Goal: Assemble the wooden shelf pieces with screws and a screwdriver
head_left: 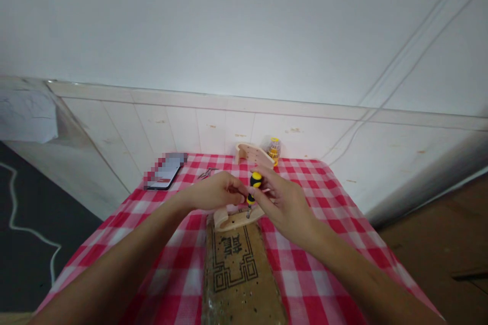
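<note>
Your right hand (282, 203) pinches a yellow-and-black screwdriver (256, 179) between thumb and fingers, its handle nearly upright and its shaft pointing down at a curved pale wooden piece (238, 221). Your left hand (217, 190) is curled just beside the handle, thumb and fingertips drawn together; whether they grip anything, you cannot tell from this angle. The upright hold probably lets the tip bear squarely on the wood. That piece rests at the far end of a brown printed block (244, 284), which seems to serve as a raised work surface above the checked tablecloth (316, 279). Both forearms (141, 244) slant inward from the near corners, meeting mid-table. Beyond, a second wooden piece (253, 153) and a yellow-lidded jar (274, 150) sit by the wall (229, 35), apparently set out of your way.
</note>
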{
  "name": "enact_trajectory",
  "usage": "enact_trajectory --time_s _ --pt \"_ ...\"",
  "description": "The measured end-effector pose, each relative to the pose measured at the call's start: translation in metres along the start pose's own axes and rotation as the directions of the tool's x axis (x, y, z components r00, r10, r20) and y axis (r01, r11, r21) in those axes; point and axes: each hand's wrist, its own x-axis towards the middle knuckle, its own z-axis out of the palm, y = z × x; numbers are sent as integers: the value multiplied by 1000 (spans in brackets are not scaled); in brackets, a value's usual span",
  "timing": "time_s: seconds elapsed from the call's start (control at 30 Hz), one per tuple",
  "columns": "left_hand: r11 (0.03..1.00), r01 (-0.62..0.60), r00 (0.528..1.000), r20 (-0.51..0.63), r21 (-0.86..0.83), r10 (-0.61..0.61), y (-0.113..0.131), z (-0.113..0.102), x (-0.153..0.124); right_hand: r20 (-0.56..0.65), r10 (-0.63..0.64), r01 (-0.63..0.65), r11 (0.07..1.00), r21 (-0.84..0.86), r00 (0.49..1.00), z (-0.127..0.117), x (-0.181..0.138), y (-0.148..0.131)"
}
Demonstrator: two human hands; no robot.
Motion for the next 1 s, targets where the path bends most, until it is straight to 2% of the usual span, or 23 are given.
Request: enact_trajectory --time_s 0.13,0.27,0.43,0.7,1.0 --pt "966 41 995 104 -254 -15 -23 2 10 -19 -11 11 1000 -10 1000 2 -8 -1" --pt "955 77 986 165 -286 -30 -32 4 21 -88 35 -37 999 -24 995 5 -15 3" --pt "960 68 990 134 -272 -33 -33 9 24 -126 77 -82 996 -39 989 10 -14 7" --pt "900 19 997 79 -435 17 -51 23 24 -103 -20 9 994 -104 994 7 -16 3" --pt "872 22 998 68 -489 13 -55 27 26 -92 41 -47 997 -58 995 12 -18 7"
